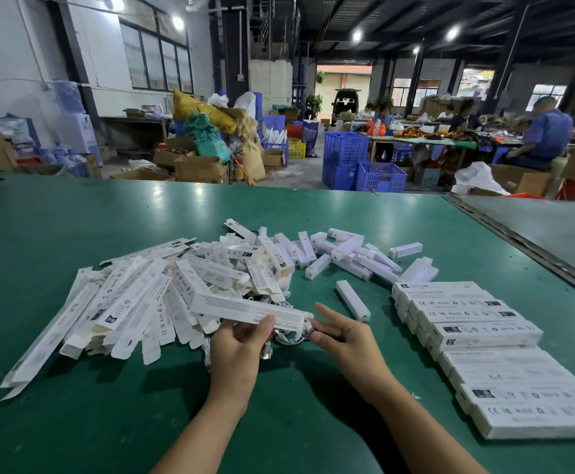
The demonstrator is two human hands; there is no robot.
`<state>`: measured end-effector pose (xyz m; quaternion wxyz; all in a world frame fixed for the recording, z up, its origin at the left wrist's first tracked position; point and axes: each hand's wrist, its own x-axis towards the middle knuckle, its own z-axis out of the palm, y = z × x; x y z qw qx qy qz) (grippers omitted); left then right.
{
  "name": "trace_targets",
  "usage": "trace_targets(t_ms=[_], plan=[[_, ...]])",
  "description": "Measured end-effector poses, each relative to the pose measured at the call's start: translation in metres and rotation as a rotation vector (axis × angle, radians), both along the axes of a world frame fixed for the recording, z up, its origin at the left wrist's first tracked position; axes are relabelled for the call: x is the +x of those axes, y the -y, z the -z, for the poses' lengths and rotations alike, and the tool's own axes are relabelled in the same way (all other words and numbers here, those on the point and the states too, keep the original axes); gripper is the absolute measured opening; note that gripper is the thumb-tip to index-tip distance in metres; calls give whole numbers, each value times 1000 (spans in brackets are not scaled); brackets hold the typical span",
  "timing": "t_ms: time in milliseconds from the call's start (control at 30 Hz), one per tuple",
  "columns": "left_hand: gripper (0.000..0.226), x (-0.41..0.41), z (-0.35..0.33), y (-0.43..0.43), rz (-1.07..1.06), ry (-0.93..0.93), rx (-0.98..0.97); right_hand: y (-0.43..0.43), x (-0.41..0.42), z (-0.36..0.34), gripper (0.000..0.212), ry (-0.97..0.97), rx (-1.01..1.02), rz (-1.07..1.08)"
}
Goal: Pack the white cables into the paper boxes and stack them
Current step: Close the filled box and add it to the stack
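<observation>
My left hand (241, 340) grips a long white paper box (245, 307), held flat above the table with its open end pointing right. My right hand (339, 331) pinches a coiled white cable (291, 338) right at that open end. Part of the cable hangs between my hands. A loose heap of empty flat paper boxes (135, 295) lies to the left and behind. Closed packed boxes (484, 336) lie stacked in an overlapping row on the right.
White stick-shaped lamps (347, 254) lie scattered at the back centre, one lone lamp (352, 300) near my right hand. The green table (74, 213) ends in a metal rail (518, 241) at the right. People work at benches far behind, beside blue crates (378, 176).
</observation>
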<state>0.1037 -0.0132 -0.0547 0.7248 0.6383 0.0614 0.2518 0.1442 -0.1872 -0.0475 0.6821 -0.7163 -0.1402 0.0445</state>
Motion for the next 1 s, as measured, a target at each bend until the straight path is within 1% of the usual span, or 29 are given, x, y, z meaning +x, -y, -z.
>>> trace_targets(t_ms=[67,133,167,267,367,433,467,500,567,633,667,733,800,867,933,1000], plan=[[16,0,-1,0,22,2,4,0,0,-1,54,-9,21,4],[24,0,-1,2,53,10,-8,1,0,-2,52,-23,58,17],[28,1,0,2,60,11,-5,1,0,-3,50,-28,73,27],[27,2,3,3,75,14,9,1,-2,-4,40,-29,102,55],[27,3,5,5,106,13,37,-3,-5,-2,34,7,30,94],[21,4,6,5,114,19,46,-4,-7,0,31,84,-71,132],[22,4,6,5,120,23,46,-4,-7,1,29,136,-118,144],[28,3,6,5,126,27,54,-4,-7,1,25,183,-152,146],[49,3,5,5,137,29,81,-4,-8,3,19,254,-197,130],[74,3,5,5,137,28,74,-5,-8,4,18,313,-253,145],[81,4,5,5,129,33,82,-7,-9,4,18,328,-265,154],[80,3,7,5,118,56,140,-9,-11,4,18,317,-242,153],[69,1,8,7,163,77,200,-8,-12,3,19,299,-206,159],[60,-1,8,8,228,60,291,-7,-13,2,21,286,-173,187],[59,-3,8,8,268,33,391,-7,-12,1,21,280,-168,223],[61,-5,9,8,286,19,449,-7,-12,0,22,296,-181,243]])
